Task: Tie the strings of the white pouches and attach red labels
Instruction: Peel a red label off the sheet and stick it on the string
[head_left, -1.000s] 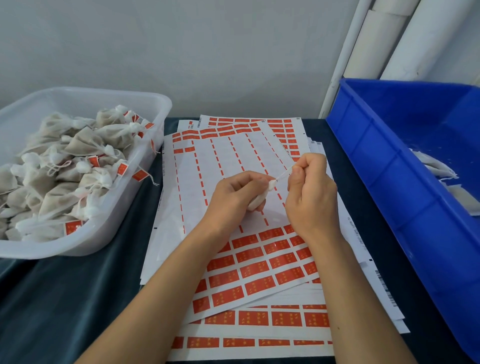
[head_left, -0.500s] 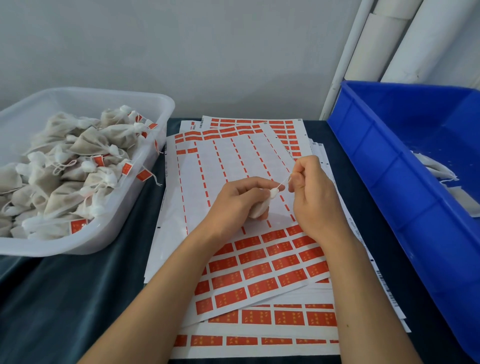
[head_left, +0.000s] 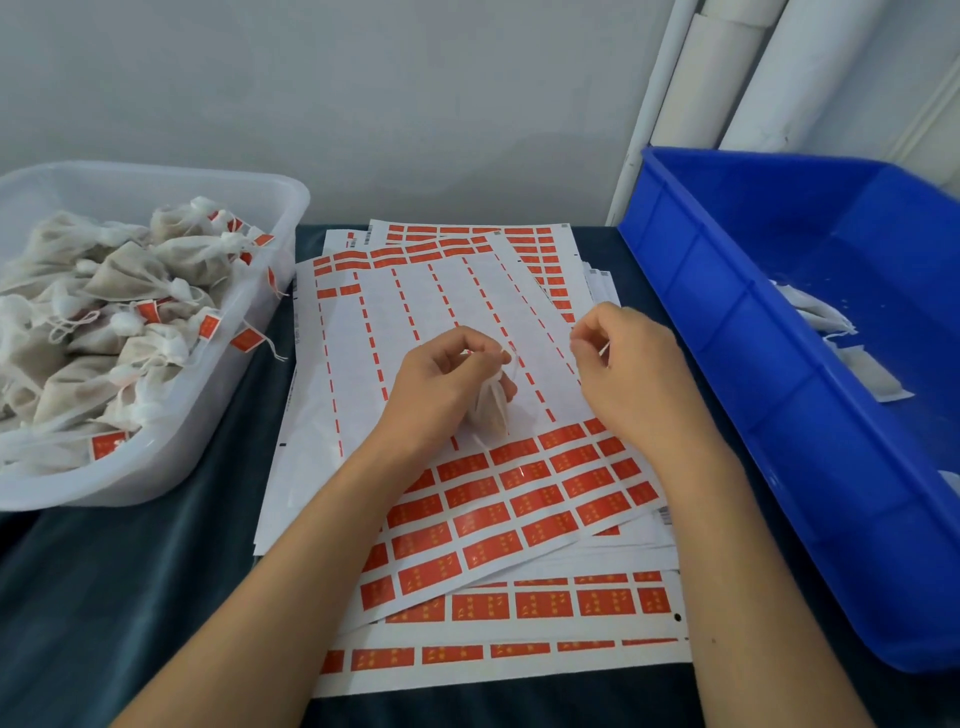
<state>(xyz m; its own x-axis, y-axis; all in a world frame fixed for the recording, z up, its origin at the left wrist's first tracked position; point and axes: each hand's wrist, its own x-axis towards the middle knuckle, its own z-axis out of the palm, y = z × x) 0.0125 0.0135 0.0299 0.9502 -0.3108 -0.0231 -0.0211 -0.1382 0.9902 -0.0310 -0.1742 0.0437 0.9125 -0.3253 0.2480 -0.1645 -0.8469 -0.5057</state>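
My left hand (head_left: 441, 384) grips a white pouch (head_left: 489, 410) at its neck, over the label sheets (head_left: 519, 499). My right hand (head_left: 631, 369) pinches the string (head_left: 602, 349) end, apart from the left. Clear tub (head_left: 249, 332) at left: tied pouches with red labels. Blue bin (head_left: 727, 322) at right: a few flat white pouches.

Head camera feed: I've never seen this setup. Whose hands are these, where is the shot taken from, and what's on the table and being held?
No machine here: a person works bare-handed, filmed by a camera on their head looking down. The left hand grips a small white pouch; the right hand pinches its string. Under them lie sheets of red labels on a dark cloth. To the left, a clear tub holds tied, labelled pouches; to the right, a blue bin holds a few white ones.
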